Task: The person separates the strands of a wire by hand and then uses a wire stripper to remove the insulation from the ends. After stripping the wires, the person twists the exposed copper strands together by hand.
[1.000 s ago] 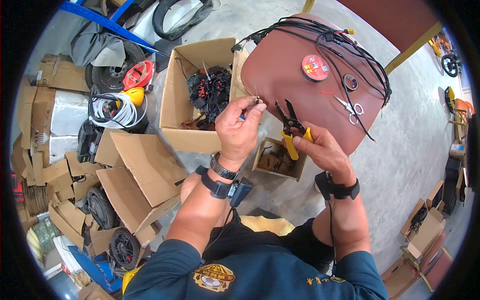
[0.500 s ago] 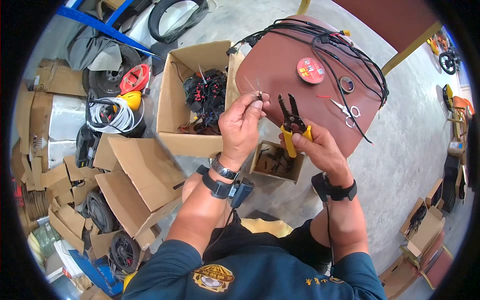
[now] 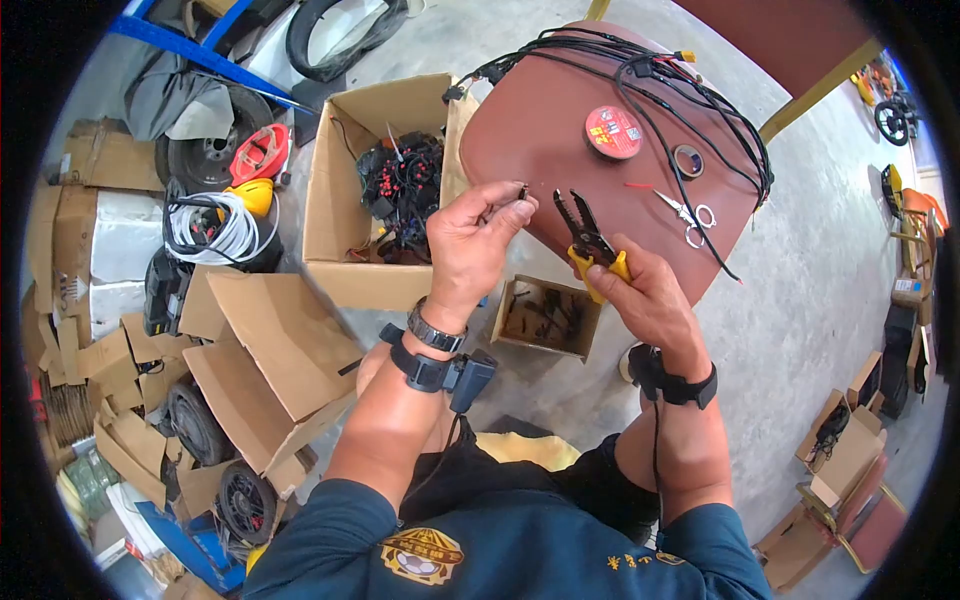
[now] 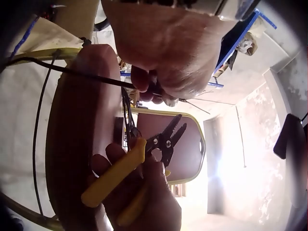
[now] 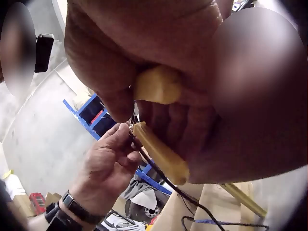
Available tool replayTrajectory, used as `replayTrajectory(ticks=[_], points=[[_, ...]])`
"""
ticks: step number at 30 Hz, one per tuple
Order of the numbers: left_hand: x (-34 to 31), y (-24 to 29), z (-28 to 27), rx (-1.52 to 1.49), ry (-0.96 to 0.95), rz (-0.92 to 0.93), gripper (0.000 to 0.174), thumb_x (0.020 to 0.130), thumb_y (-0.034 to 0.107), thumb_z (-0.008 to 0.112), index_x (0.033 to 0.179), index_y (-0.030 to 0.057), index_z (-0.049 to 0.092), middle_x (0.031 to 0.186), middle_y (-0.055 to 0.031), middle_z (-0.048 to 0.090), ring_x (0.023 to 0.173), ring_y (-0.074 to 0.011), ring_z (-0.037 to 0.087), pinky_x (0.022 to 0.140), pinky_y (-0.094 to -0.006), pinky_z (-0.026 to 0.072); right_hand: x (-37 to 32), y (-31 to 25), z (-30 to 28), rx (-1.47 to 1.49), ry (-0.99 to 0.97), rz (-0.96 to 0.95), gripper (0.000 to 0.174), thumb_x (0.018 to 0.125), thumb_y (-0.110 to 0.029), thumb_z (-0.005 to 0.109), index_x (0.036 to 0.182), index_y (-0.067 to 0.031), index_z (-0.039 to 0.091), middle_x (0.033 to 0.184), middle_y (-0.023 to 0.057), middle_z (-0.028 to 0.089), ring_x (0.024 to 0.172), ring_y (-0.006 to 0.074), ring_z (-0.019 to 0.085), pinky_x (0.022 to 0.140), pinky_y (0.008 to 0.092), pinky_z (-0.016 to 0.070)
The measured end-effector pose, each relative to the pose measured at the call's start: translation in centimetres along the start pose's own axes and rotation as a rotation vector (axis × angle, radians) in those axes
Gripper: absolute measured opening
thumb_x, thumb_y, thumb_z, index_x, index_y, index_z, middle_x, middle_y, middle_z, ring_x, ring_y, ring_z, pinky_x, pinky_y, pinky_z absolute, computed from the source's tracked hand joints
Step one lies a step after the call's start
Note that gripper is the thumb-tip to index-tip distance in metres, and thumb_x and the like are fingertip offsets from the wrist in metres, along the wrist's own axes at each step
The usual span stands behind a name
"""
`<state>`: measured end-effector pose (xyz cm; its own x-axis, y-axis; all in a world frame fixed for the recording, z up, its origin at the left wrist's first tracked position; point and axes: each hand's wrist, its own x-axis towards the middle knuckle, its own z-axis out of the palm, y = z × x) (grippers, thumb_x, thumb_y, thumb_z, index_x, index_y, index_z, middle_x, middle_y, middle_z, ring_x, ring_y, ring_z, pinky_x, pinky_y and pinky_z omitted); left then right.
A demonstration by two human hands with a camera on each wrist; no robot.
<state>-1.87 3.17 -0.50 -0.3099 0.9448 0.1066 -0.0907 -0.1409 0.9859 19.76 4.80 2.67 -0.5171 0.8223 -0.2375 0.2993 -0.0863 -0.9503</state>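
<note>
Grey concrete floor (image 3: pixel 800 300), maroon padded chair (image 3: pixel 540 140), open cardboard box (image 3: pixel 325 200), blue rack frame (image 3: pixel 190 55), tyre (image 3: pixel 200 160) at left

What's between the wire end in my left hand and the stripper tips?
Nothing: head view shows a bare gap between wire end and stripper.

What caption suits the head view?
A person's left hand pinches a thin wire; the right hand grips yellow-handled pliers.

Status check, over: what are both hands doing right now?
Left hand pinches thin dark wire end. Right hand grips yellow-handled black wire strippers, jaws open, beside it. Nothing between them.
</note>
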Motion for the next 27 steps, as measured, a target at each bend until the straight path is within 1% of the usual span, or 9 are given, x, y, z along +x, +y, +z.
replayTrajectory(ticks=[3,6,9,10,14,17,18,22,27], points=[[-0.3,0.1,-0.3,-0.052,-0.020,-0.034,0.019,0.085,0.000,0.072,0.104,-0.0031,0.068,0.085,-0.0041,0.069,0.074,-0.0088,0.063,0.067,-0.0225,0.0530,-0.6,-0.8,0.0,-0.072,-0.020,0.012,0.027,0.094,-0.013,0.062,0.117,0.0008,0.059,0.086,0.0077,0.063,0.081,0.0141,0.056,0.076,0.0304,0.0475],[-0.9,0.2,-0.5,-0.155,-0.056,-0.116,0.019,0.086,0.003,0.072,0.105,-0.0022,0.067,0.081,-0.0041,0.068,0.068,-0.0078,0.061,0.058,-0.0213,0.0504,-0.9,0.1,0.4,-0.030,-0.001,-0.035,0.027,0.093,-0.011,0.063,0.117,0.0006,0.059,0.088,0.0051,0.063,0.080,0.0121,0.056,0.074,0.0292,0.0479],[-1.8,0.2,-0.8,-0.249,-0.112,-0.251,0.019,0.088,0.005,0.071,0.105,-0.0008,0.066,0.079,-0.0049,0.067,0.064,-0.0079,0.059,0.051,-0.0200,0.0456,-0.8,1.2,0.8,0.249,0.087,-0.063,0.029,0.090,-0.010,0.067,0.117,0.0003,0.060,0.091,0.0026,0.064,0.079,0.0098,0.058,0.073,0.0272,0.0491],[-2.3,0.4,-0.6,-0.285,-0.102,-0.297,0.019,0.089,0.006,0.070,0.105,0.0001,0.065,0.079,-0.0058,0.067,0.062,-0.0086,0.059,0.050,-0.0199,0.0436,-0.8,0.9,1.1,0.372,0.175,-0.034,0.032,0.086,-0.006,0.071,0.116,-0.0003,0.061,0.092,0.0012,0.064,0.078,0.0090,0.060,0.070,0.0259,0.0510],[-3.8,0.0,-0.1,-0.353,-0.112,-0.433,0.017,0.089,0.007,0.069,0.104,0.0028,0.064,0.079,-0.0063,0.067,0.060,-0.0085,0.057,0.048,-0.0190,0.0392,-0.6,0.6,1.6,0.589,0.287,-0.115,0.042,0.080,-0.002,0.075,0.119,-0.0007,0.059,0.095,0.0052,0.066,0.081,0.0125,0.063,0.070,0.0269,0.0540],[-4.6,0.1,0.0,-0.390,-0.128,-0.498,0.015,0.089,0.008,0.069,0.103,0.0032,0.064,0.078,-0.0062,0.067,0.059,-0.0089,0.056,0.047,-0.0188,0.0384,-0.3,0.8,2.4,0.691,0.250,-0.125,0.046,0.080,-0.001,0.075,0.122,-0.0004,0.057,0.098,0.0079,0.067,0.085,0.0133,0.064,0.071,0.0268,0.0545],[-4.8,0.1,0.0,-0.375,-0.144,-0.507,0.015,0.090,0.009,0.069,0.103,0.0032,0.064,0.078,-0.0062,0.066,0.059,-0.0089,0.056,0.047,-0.0188,0.0383,-0.1,0.9,2.5,0.669,0.228,-0.111,0.046,0.079,0.002,0.075,0.121,-0.0007,0.056,0.100,0.0089,0.068,0.089,0.0141,0.064,0.075,0.0273,0.0548],[-5.3,-0.2,-0.1,-0.336,-0.216,-0.545,0.015,0.091,0.010,0.067,0.104,0.0025,0.065,0.078,-0.0066,0.066,0.057,-0.0090,0.055,0.047,-0.0186,0.0384,0.2,1.3,3.2,0.608,0.216,-0.085,0.044,0.078,0.001,0.076,0.118,-0.0010,0.057,0.100,0.0066,0.067,0.090,0.0126,0.064,0.079,0.0273,0.0531],[-5.3,-0.2,0.0,-0.303,-0.268,-0.593,0.017,0.093,0.013,0.065,0.104,0.0004,0.065,0.077,-0.0070,0.066,0.056,-0.0084,0.055,0.047,-0.0187,0.0390,0.6,0.7,2.8,0.499,0.166,-0.077,0.035,0.080,-0.003,0.076,0.112,-0.0013,0.061,0.097,0.0035,0.066,0.087,0.0096,0.061,0.077,0.0252,0.0509]])
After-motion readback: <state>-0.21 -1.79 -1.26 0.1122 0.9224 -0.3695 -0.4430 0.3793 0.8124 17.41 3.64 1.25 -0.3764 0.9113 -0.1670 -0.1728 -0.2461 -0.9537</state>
